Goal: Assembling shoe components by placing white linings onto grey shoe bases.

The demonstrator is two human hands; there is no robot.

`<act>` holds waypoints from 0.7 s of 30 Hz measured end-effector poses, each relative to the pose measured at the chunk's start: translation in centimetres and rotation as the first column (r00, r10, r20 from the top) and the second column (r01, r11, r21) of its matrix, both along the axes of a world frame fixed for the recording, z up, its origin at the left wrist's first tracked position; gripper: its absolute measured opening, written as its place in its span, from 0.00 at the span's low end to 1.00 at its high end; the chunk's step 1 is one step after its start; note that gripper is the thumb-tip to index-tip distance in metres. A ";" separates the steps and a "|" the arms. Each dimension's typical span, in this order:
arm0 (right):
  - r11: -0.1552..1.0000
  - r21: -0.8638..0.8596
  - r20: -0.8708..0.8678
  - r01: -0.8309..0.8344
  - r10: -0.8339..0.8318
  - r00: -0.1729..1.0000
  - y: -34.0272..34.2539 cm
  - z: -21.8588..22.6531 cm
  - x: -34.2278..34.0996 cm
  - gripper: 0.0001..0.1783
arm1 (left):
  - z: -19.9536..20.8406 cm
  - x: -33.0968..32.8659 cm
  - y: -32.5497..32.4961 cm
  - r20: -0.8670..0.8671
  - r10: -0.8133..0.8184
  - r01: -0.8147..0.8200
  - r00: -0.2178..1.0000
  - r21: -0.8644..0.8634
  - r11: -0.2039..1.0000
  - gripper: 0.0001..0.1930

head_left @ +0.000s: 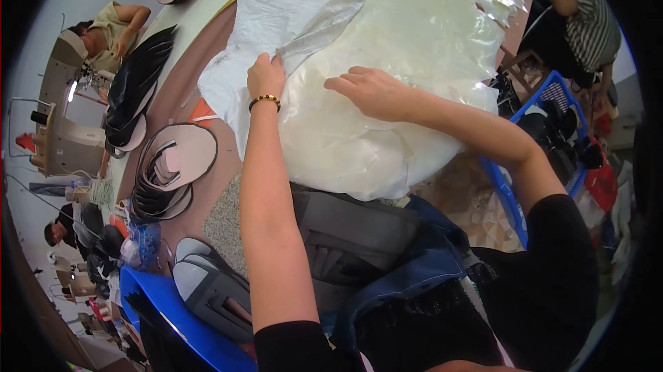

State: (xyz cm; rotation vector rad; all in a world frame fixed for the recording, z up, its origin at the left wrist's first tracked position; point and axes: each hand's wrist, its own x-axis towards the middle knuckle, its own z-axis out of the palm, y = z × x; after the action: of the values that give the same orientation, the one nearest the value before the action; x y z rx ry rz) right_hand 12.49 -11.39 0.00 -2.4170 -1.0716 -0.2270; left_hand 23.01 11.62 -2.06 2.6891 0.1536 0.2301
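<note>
A white plastic sheet (297, 6), wrinkled and partly folded back, lies over a pale, glossy, translucent sheet (414, 33) with ragged edges on the table. My left hand (265, 76), a beaded bracelet at its wrist, is closed on the folded edge of the white sheet; its fingertips are partly hidden. To the right, my right hand (369, 93) is over the translucent sheet, palm down, forefinger stretched to the left and the other fingers loosely bent. Nothing shows in it. Whether it touches the sheet I cannot tell.
Pinkish oval pieces with black edging (183, 154) and black stacked pieces (138, 89) lie left. Grey pieces (359, 227) are close to my body. Blue crates stand at lower left (186, 337) and right (507, 199). People work by sewing machines (69, 109).
</note>
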 end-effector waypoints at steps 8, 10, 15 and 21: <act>0.979 -0.079 0.252 -0.190 0.204 0.946 -0.6 0.3 -1.3 0.21 | -0.7 0.1 0.3 0.003 0.025 -0.025 1.000 -0.021 0.999 0.17; 0.956 -0.111 0.354 -0.270 0.292 0.888 -0.7 0.5 -1.7 0.22 | -0.6 0.0 0.3 0.004 0.027 -0.027 1.000 -0.019 0.999 0.17; 0.960 -0.086 0.355 -0.265 0.278 0.892 -1.0 0.8 -1.7 0.22 | -0.3 -0.4 0.2 0.042 0.026 -0.025 0.999 -0.019 1.000 0.17; 0.881 0.123 0.499 -0.457 0.343 0.796 -2.2 4.9 -4.6 0.19 | 0.0 -0.9 -0.3 0.021 0.051 -0.052 0.998 0.013 0.999 0.19</act>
State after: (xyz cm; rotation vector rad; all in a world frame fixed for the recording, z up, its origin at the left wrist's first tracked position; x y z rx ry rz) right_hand 7.92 -13.63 4.92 -1.8962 -1.6388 -0.7715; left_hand 22.13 11.29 -2.04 2.6976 0.2163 0.2750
